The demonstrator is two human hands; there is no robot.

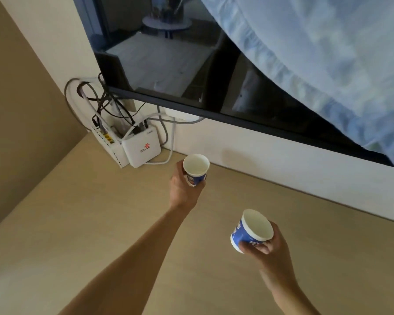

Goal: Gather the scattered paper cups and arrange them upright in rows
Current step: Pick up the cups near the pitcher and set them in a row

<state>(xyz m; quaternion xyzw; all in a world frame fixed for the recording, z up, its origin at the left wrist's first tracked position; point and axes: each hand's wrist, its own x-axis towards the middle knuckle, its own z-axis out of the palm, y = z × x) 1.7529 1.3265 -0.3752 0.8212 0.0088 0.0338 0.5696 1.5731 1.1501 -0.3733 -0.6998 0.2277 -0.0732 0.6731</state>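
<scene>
My left hand (183, 188) is stretched far forward and grips a blue-and-white paper cup (196, 168) by its side, mouth up, close to the white wall at the back of the beige table (100, 223). My right hand (272, 248) holds a second blue-and-white paper cup (251, 230) nearer to me, tilted with its mouth toward the upper right. Both cups look empty inside and both are held above the tabletop. No other cups are in sight.
Two white router boxes (141, 150) with a tangle of cables (105, 103) sit in the table's back left corner. A dark screen (191, 71) hangs on the wall above, partly draped by a light blue cloth (328, 64).
</scene>
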